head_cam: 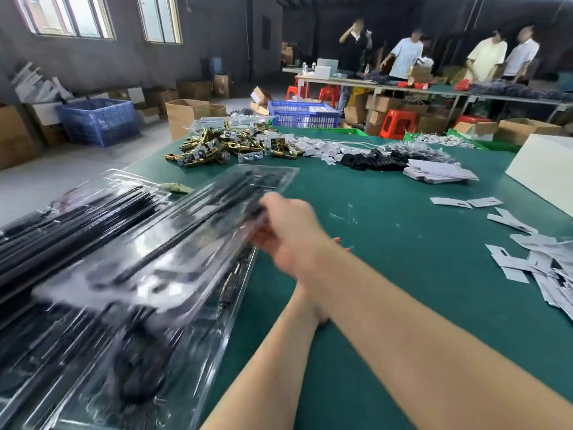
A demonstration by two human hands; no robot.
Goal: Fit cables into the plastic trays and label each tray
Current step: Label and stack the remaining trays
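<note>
A clear plastic tray [173, 243] with black cables in it is motion-blurred and hangs tilted above a stack of filled trays [102, 361] at the table's left edge. My right hand [285, 225] grips the tray's right edge, its arm reaching in from the lower right. My left forearm crosses under the right one, and my left hand [303, 294] is almost wholly hidden there. More cable-filled trays [102, 206] lie behind the stack. White label cards [542, 265] lie scattered at the right.
The green table [387, 243] carries a pile of brass latch parts [223, 144], black parts with white tags [372, 156], a stack of cards [437, 173] and a white box [545, 169]. Blue crates, cartons and several people at another table fill the background.
</note>
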